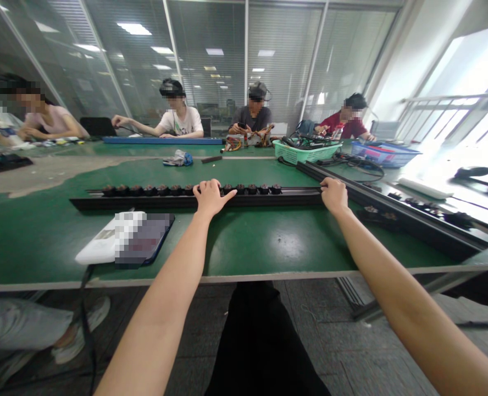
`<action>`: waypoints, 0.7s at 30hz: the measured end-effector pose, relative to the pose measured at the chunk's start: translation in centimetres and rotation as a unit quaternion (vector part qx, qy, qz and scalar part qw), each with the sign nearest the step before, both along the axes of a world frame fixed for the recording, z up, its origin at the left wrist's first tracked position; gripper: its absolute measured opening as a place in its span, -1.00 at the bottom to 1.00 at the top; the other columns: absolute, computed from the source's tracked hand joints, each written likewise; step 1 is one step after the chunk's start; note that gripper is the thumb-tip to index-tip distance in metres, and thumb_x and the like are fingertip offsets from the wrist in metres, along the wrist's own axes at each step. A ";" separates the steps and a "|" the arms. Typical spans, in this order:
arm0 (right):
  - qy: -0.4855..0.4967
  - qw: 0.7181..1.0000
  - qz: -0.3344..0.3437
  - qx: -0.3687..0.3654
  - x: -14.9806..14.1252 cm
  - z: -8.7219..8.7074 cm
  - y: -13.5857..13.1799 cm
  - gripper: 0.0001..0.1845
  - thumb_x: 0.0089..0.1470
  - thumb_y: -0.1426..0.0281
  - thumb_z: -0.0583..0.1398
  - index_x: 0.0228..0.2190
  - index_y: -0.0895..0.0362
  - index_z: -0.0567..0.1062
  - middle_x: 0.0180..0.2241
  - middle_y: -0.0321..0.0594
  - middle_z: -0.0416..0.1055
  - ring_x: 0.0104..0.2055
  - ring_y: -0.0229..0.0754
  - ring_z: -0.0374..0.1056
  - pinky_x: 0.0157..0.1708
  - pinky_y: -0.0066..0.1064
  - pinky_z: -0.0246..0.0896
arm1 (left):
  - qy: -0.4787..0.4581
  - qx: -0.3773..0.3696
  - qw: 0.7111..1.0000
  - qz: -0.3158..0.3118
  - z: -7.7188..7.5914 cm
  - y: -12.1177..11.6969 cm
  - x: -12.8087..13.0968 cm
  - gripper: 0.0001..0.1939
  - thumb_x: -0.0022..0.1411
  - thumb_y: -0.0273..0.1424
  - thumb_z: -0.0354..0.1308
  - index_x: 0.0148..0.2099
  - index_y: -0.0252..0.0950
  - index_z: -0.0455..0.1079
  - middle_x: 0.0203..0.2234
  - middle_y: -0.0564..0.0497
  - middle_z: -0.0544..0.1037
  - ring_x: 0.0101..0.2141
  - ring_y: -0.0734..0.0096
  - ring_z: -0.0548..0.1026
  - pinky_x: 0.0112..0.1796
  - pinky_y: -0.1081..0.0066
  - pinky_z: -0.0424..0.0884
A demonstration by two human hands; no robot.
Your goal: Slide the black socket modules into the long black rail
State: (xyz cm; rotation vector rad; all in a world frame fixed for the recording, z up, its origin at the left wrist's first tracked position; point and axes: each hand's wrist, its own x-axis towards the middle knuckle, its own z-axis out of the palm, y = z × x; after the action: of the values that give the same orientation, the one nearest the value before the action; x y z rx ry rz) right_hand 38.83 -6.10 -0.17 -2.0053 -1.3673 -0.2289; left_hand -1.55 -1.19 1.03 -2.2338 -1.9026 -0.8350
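From my remote seat I see the long black rail (269,199) lying across the green worktop (252,250), its row of round black fittings (175,190) along the top. My left hand (211,197) lays spread fingers over the fittings mid-rail, thumb splayed wide; my right hand (335,193) has its fingers curled narrow on the rail's right end. I judge it stiff, fairly light but awkwardly long, its smooth sides slippery; I'd hold the body near both ends, sparing the fittings. Rightward, a second rail (412,220) slants; beyond sits a green basket (305,153).
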 end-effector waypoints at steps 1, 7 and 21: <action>0.000 1.000 0.000 0.001 0.0 0.0 0.0 -0.63 0.17 0.51 0.13 -0.08 0.14 0.65 -0.01 0.06 0.54 -0.06 0.07 0.45 0.01 -0.17 0.30 | 0.000 0.000 1.000 0.000 0.0 0.0 0.0 -0.47 0.38 0.14 0.15 0.08 -0.19 0.33 0.15 -0.24 0.51 0.28 -0.12 0.28 0.31 -0.04 0.04; 0.005 1.000 0.000 0.009 0.3 0.0 -0.1 -0.65 0.17 0.51 0.13 -0.10 0.14 0.64 -0.05 0.03 0.53 -0.05 0.06 0.44 0.02 -0.17 0.30 | -0.002 -0.003 1.000 -0.001 0.0 0.0 0.0 -0.49 0.38 0.13 0.15 0.08 -0.18 0.33 0.13 -0.24 0.51 0.28 -0.12 0.28 0.31 -0.04 0.04; 0.008 1.000 -0.006 0.017 0.9 -0.3 0.2 -0.62 0.15 0.54 0.12 -0.09 0.16 0.66 -0.04 0.07 0.54 -0.01 0.07 0.45 0.05 -0.15 0.30 | -0.001 -0.002 1.000 0.001 0.0 0.0 0.0 -0.48 0.38 0.14 0.15 0.09 -0.18 0.33 0.14 -0.24 0.51 0.28 -0.11 0.28 0.31 -0.04 0.04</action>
State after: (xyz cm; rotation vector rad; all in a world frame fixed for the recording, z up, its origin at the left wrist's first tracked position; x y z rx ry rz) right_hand 39.74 -5.91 -0.46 -1.9837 -1.3321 -0.2391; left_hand -1.56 -1.16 1.06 -2.2343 -1.9071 -0.8351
